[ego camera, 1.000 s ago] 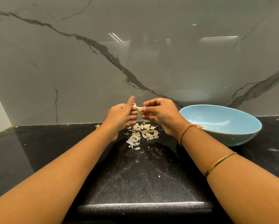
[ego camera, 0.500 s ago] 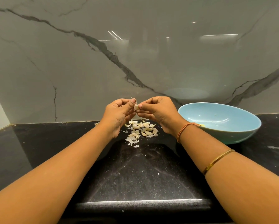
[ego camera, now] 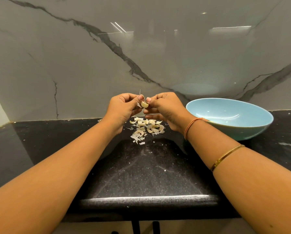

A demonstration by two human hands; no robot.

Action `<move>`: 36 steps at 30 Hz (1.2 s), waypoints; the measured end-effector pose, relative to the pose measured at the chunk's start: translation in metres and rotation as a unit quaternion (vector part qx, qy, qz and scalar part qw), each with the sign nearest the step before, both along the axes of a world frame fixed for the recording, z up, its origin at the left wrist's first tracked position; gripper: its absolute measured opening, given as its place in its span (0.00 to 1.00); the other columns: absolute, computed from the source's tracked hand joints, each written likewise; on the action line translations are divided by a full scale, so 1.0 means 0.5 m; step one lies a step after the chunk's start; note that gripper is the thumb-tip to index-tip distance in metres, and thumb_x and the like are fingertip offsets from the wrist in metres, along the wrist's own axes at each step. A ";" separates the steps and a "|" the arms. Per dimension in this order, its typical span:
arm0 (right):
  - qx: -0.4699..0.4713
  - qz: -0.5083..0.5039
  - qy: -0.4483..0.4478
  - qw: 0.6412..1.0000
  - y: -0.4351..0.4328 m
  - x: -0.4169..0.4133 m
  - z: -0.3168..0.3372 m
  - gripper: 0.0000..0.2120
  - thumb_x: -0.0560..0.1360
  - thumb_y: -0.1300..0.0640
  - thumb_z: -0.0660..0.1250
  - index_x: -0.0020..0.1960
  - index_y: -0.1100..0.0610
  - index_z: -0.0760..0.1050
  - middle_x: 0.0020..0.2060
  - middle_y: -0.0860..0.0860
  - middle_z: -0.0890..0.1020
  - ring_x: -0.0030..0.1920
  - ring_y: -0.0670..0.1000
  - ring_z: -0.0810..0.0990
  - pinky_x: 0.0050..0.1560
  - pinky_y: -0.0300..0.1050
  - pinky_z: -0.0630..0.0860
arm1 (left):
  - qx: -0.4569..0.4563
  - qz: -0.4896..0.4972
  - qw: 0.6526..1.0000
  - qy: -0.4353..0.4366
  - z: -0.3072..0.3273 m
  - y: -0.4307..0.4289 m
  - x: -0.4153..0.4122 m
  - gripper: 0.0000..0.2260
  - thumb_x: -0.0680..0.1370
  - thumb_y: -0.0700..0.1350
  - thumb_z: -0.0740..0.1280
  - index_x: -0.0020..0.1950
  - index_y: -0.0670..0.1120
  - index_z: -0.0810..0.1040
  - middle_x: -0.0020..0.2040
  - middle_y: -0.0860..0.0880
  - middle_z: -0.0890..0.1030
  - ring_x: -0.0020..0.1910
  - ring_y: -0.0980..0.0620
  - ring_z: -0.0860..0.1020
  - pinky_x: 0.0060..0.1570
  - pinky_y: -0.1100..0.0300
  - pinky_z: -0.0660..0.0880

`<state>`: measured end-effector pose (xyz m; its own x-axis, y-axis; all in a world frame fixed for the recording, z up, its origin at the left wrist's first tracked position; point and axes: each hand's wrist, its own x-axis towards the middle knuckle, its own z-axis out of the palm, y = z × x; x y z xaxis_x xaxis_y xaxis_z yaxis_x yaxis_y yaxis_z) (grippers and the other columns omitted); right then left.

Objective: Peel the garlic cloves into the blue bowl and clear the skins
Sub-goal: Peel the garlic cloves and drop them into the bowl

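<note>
A pale garlic clove [ego camera: 144, 104] is held in the air between both hands, above the black counter [ego camera: 146, 166]. My right hand [ego camera: 165, 109] pinches the clove with thumb and fingers. My left hand [ego camera: 123, 108] pinches a thin strip of skin at the clove's left side, a wisp sticking up above the thumb. Below the hands lies a pile of garlic cloves and papery skins [ego camera: 145, 127]. The blue bowl [ego camera: 229, 119] stands to the right of my right wrist, tilted toward me; its visible inside looks bare apart from small specks.
A glossy grey marble backsplash [ego camera: 141, 56] rises right behind the counter. Small skin flakes are scattered over the counter, also at its far right [ego camera: 287, 145]. The counter's front edge [ego camera: 146, 199] runs below my forearms.
Both hands have stayed together over the pile, working the clove. A strip of skin has come away on the left side and more bare clove shows between the fingertips.
</note>
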<state>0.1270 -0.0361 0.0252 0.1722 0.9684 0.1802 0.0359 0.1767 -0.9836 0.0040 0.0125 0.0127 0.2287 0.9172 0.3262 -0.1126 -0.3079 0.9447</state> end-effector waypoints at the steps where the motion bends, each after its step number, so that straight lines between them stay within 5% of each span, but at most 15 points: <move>1: -0.001 -0.002 -0.001 1.000 0.001 -0.001 0.000 0.10 0.78 0.63 0.63 0.38 0.62 0.73 0.36 0.57 0.79 0.35 0.51 0.79 0.37 0.45 0.81 | 0.000 0.000 1.000 0.001 0.000 0.000 0.000 0.04 0.76 0.40 0.68 0.42 0.42 0.80 0.39 0.46 0.82 0.38 0.55 0.80 0.39 0.67 0.78; 14: 0.038 -0.094 -0.138 0.985 0.015 0.009 -0.012 0.13 0.79 0.56 0.61 0.40 0.63 0.72 0.30 0.56 0.77 0.27 0.51 0.77 0.32 0.45 0.80 | 0.009 0.024 0.999 0.024 0.000 -0.001 0.000 0.05 0.77 0.40 0.67 0.42 0.42 0.78 0.44 0.39 0.75 0.43 0.48 0.74 0.36 0.69 0.77; 21: 0.049 -0.047 -0.134 0.989 0.016 0.012 -0.012 0.07 0.75 0.67 0.63 0.40 0.63 0.77 0.35 0.58 0.80 0.34 0.52 0.80 0.35 0.43 0.82 | 0.067 0.078 0.992 0.074 -0.002 0.007 -0.005 0.05 0.77 0.42 0.67 0.41 0.45 0.77 0.37 0.48 0.79 0.36 0.56 0.77 0.39 0.66 0.78; 29: 0.111 -0.082 -0.322 0.936 0.010 0.009 -0.011 0.05 0.75 0.60 0.66 0.42 0.61 0.78 0.32 0.52 0.81 0.30 0.47 0.81 0.36 0.41 0.81 | 0.080 0.056 0.993 0.066 -0.001 -0.003 -0.004 0.05 0.77 0.40 0.68 0.41 0.45 0.77 0.35 0.48 0.80 0.34 0.57 0.80 0.40 0.63 0.80; 36: 0.152 -0.097 -0.430 0.885 0.013 0.004 -0.011 0.05 0.74 0.59 0.66 0.42 0.61 0.77 0.38 0.56 0.82 0.39 0.55 0.82 0.45 0.52 0.79 | 0.049 0.047 0.997 0.047 0.001 -0.004 -0.005 0.04 0.76 0.40 0.68 0.42 0.43 0.79 0.36 0.47 0.80 0.35 0.54 0.79 0.39 0.64 0.80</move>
